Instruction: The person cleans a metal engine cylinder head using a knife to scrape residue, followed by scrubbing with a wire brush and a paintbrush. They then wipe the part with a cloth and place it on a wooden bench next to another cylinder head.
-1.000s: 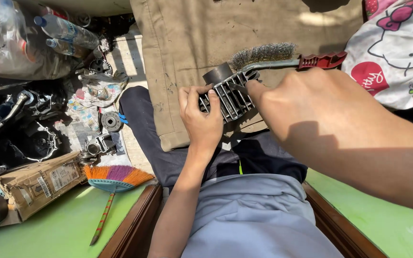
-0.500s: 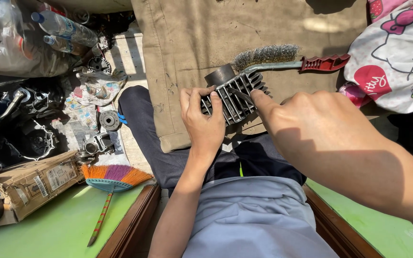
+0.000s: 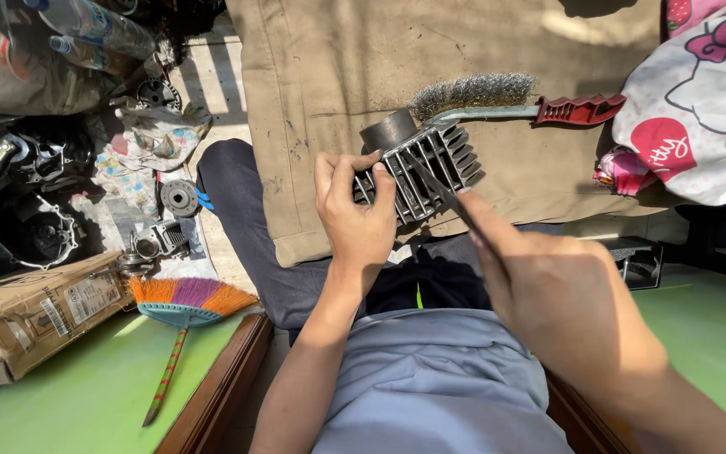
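- Nearest the camera, the person's lap fills the lower middle: a grey-blue shirt [image 3: 430, 378] above dark trousers [image 3: 245, 227], with one leg stretched toward the upper left.
- The right hand [image 3: 565, 294] comes in from the lower right, its fingers pressed together around a thin dark metal tool [image 3: 439, 181] that it pinches near the base; the tool's tip lies against the fins of the engine part.
- The left hand [image 3: 355, 214] rises from the lower middle, fingers curled and slightly spread over the left end of a finned metal engine cylinder [image 3: 426, 168], thumb at the near edge, holding it firmly.
- The cylinder sits above the lap, just past both hands, tilted, with its round sleeve pointing up and left; it hangs over the near edge of a tan cloth [image 3: 338, 76].
- Just beyond the cylinder, a wire brush [image 3: 497, 97] with a red handle lies on the cloth, bristles up.
- To the right, a white printed fabric [image 3: 699, 101] with red and pink cartoon shapes lies bunched.
- At the left, a small broom [image 3: 182, 307] with orange and purple bristles lies on the green floor [image 3: 69, 395], beside a cardboard box [image 3: 35, 307].
- Farther left and up, dark engine parts [image 3: 27, 210], a round gear-like piece [image 3: 180, 197] and plastic bottles [image 3: 86, 34] lie scattered.
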